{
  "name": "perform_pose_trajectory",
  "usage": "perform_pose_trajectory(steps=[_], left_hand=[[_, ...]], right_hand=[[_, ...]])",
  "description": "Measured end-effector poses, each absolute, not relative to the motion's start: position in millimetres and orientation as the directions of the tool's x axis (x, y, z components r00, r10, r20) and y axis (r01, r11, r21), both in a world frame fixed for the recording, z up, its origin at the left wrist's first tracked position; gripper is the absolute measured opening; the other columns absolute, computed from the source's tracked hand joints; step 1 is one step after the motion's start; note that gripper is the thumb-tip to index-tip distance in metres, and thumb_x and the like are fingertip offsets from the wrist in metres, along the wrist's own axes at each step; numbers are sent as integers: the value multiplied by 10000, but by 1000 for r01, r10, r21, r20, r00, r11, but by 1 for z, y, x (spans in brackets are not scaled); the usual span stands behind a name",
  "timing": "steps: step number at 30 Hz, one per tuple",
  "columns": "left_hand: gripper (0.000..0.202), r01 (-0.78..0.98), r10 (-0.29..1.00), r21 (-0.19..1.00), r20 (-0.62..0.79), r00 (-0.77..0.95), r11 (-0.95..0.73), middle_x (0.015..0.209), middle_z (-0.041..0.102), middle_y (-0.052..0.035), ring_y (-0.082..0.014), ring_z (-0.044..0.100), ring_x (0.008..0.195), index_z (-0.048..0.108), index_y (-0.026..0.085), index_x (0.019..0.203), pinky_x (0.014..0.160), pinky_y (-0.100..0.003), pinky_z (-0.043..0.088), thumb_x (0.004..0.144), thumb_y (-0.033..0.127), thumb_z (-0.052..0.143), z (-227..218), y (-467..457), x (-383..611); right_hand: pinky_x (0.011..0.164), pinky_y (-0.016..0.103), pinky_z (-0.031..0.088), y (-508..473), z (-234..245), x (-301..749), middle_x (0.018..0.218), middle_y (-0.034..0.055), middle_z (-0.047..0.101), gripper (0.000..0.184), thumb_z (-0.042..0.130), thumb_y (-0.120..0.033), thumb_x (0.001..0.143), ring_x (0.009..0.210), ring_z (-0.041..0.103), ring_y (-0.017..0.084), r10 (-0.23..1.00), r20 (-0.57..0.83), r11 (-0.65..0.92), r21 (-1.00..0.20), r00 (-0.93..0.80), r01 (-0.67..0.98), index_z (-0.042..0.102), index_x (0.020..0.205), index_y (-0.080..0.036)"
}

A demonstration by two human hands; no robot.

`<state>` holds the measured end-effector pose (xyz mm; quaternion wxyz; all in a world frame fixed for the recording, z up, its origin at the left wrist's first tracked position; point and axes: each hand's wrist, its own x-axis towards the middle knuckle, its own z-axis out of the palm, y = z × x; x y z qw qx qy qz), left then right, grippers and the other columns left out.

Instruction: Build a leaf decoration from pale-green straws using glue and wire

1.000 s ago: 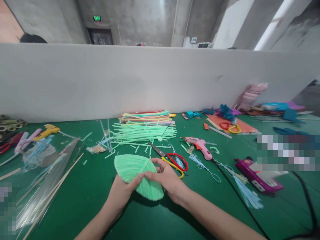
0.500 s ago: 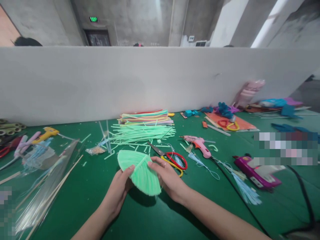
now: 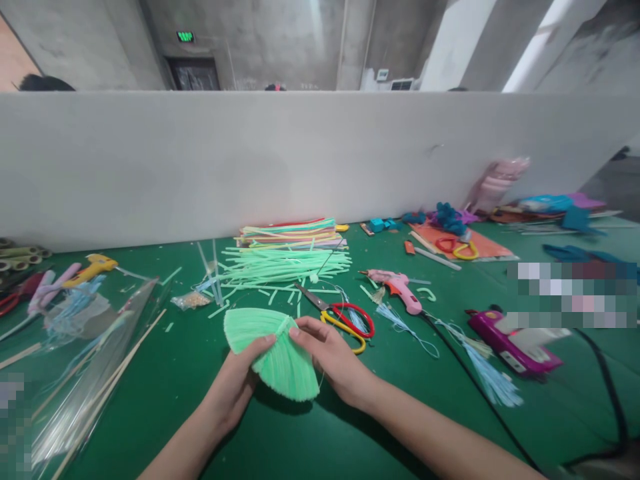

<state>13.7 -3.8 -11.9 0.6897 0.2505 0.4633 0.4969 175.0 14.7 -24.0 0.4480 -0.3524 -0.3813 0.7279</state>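
Observation:
A pale green fan shape of fuzzy pipe cleaners (image 3: 290, 373) is held above the table between both hands, a raised rib running across it. My left hand (image 3: 240, 377) grips it with the thumb on top near the rib and the fingers underneath, mostly hidden. My right hand (image 3: 325, 353) pinches its upper right part by the end of the rib. Just beyond the right hand lie scissors (image 3: 333, 313) with red and yellow handles. Loose green pipe cleaners (image 3: 285, 263) are heaped behind the fan.
To the right are a pink glue gun (image 3: 395, 287), a blue tassel (image 3: 493, 380) and a purple device (image 3: 515, 347) with a cord. At left lie a yellow glue gun (image 3: 97, 267), clear plastic film (image 3: 95, 373) and thin sticks. A white partition (image 3: 300, 160) stands behind the table.
The fan has turned slightly and spread wider, its left part shifting left and its lower edge dropping a little. My left thumb has slid closer to the rib; both hands keep hold.

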Motion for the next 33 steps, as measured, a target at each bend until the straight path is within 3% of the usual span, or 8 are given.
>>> perform_pose_trajectory(steps=[7, 17, 20, 26, 29, 33], left_hand=[[296, -495, 899, 766, -430, 80, 410, 950, 754, -58, -228, 690, 868, 678, 149, 1044, 783, -325, 534, 762, 232, 715, -10, -2, 13], [132, -489, 888, 764, -458, 50, 421, 869, 754, -69, -244, 701, 835, 687, 128, 828, 769, -333, 540, 726, 203, 723, -8, -2, 13], [212, -493, 900, 774, -432, 50, 398, 912, 752, -77, -251, 697, 866, 695, 123, 901, 793, -340, 534, 716, 216, 736, -9, -2, 13], [518, -499, 936, 800, -342, 79, 334, 1022, 741, -88, -258, 698, 879, 601, 139, 1224, 796, -349, 526, 738, 263, 728, -12, -1, 12], [510, -492, 929, 796, -359, 86, 353, 988, 750, -82, -255, 700, 869, 609, 136, 1210, 785, -346, 530, 725, 229, 736, -12, -1, 12], [304, -505, 917, 781, -395, 58, 369, 918, 759, -71, -234, 703, 831, 686, 115, 1003, 776, -325, 538, 717, 202, 741, -11, -2, 13]], right_hand=[[713, 244, 436, 14, -24, 175, 857, -12, 632, 301, 736, -442, 743, 784, 572, 122, 915, -162, -297, -890, -370, -345, 651, 910, -205], [571, 201, 349, 11, -18, 174, 786, -22, 587, 300, 717, -467, 752, 647, 470, 81, 915, -124, -254, -917, -384, -309, 674, 882, -200], [574, 204, 354, 11, -19, 175, 794, -21, 588, 301, 721, -467, 746, 649, 475, 84, 922, -137, -258, -915, -363, -309, 672, 888, -206], [637, 226, 389, 13, -19, 176, 823, -17, 604, 312, 731, -472, 726, 711, 513, 111, 948, -138, -228, -922, -286, -312, 659, 873, -206], [645, 227, 389, 12, -19, 175, 814, -18, 598, 311, 728, -471, 729, 710, 509, 109, 948, -145, -230, -927, -284, -295, 655, 869, -202], [631, 219, 382, 11, -19, 174, 811, -17, 594, 314, 727, -467, 733, 697, 499, 101, 940, -157, -250, -921, -303, -299, 653, 877, -198]])
